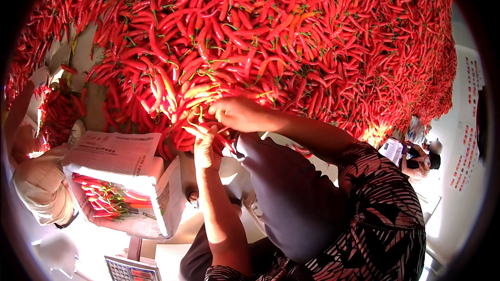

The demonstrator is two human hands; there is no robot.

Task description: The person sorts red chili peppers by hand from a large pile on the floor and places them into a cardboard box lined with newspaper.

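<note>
A huge heap of glossy red chili peppers (219, 31), some with green stems, fills the area in front of me. At its near edge my left hand (204, 148) is closed, with a chili pepper (194, 130) between thumb and fingers. Just above and to the right, my right hand (234, 113) is bent over the peppers with its fingers drawn together. What those fingers hold, if anything, is hidden. A few paler orange-red peppers (200, 91) lie brightly lit just beyond both hands.
Left of my forearm stands a box lined with newspaper (169, 192), with chili peppers inside. Below it is a scale with a keypad (130, 269). A person in beige trousers (44, 184) is beside a smaller pepper pile (62, 112) at left. Another person (419, 158) sits far right.
</note>
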